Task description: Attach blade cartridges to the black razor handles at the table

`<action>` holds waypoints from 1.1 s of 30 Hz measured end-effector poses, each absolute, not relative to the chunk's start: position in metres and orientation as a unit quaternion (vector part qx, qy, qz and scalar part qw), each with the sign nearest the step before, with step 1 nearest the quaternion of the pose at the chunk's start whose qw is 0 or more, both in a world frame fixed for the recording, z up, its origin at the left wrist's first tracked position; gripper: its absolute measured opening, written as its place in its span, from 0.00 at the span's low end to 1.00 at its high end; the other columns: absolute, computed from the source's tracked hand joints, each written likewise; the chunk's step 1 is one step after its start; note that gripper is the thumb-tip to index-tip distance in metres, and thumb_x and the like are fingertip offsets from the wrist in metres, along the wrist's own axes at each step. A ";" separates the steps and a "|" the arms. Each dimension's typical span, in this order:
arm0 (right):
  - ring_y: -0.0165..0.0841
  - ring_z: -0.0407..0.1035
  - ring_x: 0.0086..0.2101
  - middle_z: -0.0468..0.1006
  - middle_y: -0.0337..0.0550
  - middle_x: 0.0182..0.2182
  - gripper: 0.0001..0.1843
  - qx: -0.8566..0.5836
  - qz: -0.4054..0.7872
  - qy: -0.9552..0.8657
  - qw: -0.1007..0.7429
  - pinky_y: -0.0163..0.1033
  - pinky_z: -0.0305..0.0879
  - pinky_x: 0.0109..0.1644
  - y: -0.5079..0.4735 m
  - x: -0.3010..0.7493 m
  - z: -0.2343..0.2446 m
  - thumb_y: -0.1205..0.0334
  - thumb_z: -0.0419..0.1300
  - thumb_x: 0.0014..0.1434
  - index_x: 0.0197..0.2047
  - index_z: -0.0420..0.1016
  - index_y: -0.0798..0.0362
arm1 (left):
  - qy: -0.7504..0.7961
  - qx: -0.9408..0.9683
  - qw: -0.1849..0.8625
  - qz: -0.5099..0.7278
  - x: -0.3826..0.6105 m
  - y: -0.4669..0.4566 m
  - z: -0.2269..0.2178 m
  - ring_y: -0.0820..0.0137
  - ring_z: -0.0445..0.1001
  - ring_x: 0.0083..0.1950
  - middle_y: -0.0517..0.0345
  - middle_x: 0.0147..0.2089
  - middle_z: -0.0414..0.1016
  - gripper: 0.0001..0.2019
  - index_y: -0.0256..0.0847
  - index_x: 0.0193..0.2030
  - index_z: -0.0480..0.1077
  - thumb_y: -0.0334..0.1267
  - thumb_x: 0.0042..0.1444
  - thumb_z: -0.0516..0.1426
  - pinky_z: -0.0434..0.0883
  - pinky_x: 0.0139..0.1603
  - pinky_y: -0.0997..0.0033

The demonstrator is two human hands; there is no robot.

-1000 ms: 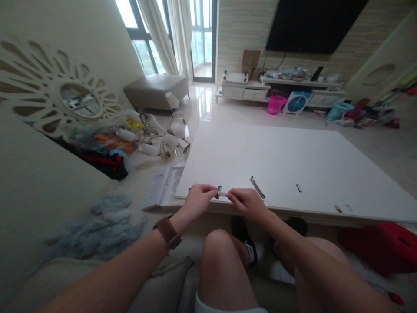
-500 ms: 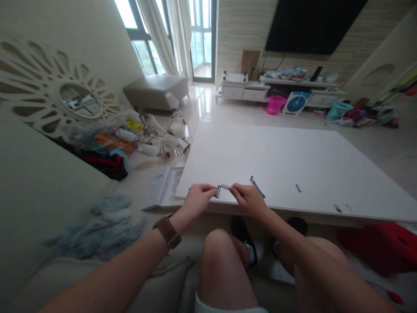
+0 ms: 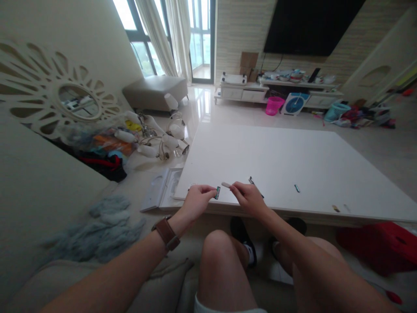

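Between thumb and fingers, my left hand [image 3: 199, 196] pinches a small flat rectangular piece [image 3: 217, 193], green with dark edges, held upright over the table's near edge. My right hand [image 3: 248, 196] is closed on a short pale stick [image 3: 226, 185] with a rounded end. The stick's tip points left at the green piece, a small gap apart from it. Just beyond my right hand lies a thin dark strip [image 3: 251, 180], partly covered by the hand. Another small green-and-dark piece [image 3: 297, 188] rests farther right on the white table [image 3: 260, 152].
An opened white box [image 3: 167, 187] sits left of the table, beside a chandelier [image 3: 163, 139] on the floor. Two small items, one a brownish piece [image 3: 335, 208], lie at the table's right front. A red stool-like object [image 3: 378, 245] stands on the right, below the tabletop.
My right hand has drawn the pale stick slightly up and away from the green piece, which it met or nearly met before. My left hand keeps its pinch almost in place.
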State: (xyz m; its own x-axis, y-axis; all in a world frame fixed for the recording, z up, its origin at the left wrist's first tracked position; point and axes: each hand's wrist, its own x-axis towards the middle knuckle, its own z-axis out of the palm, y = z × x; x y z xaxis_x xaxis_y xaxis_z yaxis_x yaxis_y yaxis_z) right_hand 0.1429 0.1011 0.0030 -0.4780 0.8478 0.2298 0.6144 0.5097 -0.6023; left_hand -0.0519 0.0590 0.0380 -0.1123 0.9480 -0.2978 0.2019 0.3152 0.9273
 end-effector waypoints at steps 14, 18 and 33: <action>0.27 0.57 0.21 0.64 0.36 0.18 0.23 -0.410 0.254 -0.833 0.272 0.35 0.48 0.29 0.105 0.150 0.006 0.50 0.48 0.69 0.27 0.69 0.52 | 0.631 0.451 0.504 0.380 -0.051 0.059 0.038 0.73 0.66 0.26 0.57 0.26 0.75 0.12 0.36 0.29 0.79 0.43 0.48 0.60 0.63 0.31 0.71; 0.27 0.58 0.22 0.66 0.36 0.19 0.21 -0.369 0.252 -0.866 0.224 0.35 0.48 0.30 0.101 0.146 0.009 0.52 0.49 0.69 0.27 0.69 0.52 | 0.631 0.447 0.505 0.383 -0.051 0.059 0.039 0.72 0.66 0.27 0.57 0.26 0.76 0.11 0.37 0.30 0.79 0.43 0.48 0.60 0.63 0.31 0.72; 0.28 0.60 0.23 0.68 0.37 0.20 0.21 -0.397 0.229 -0.861 0.218 0.35 0.48 0.30 0.101 0.146 0.009 0.51 0.49 0.69 0.28 0.69 0.52 | 0.635 0.449 0.505 0.374 -0.052 0.059 0.039 0.73 0.64 0.25 0.59 0.22 0.72 0.11 0.37 0.30 0.79 0.43 0.48 0.60 0.61 0.29 0.72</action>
State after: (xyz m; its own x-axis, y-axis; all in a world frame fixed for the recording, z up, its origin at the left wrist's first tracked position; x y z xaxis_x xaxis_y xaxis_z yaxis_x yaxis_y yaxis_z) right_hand 0.1462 0.1010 0.0092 -0.5890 0.7846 0.1937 0.5842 0.5790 -0.5687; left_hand -0.0519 0.0593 0.0389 -0.0871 0.9483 -0.3051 0.1937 0.3166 0.9286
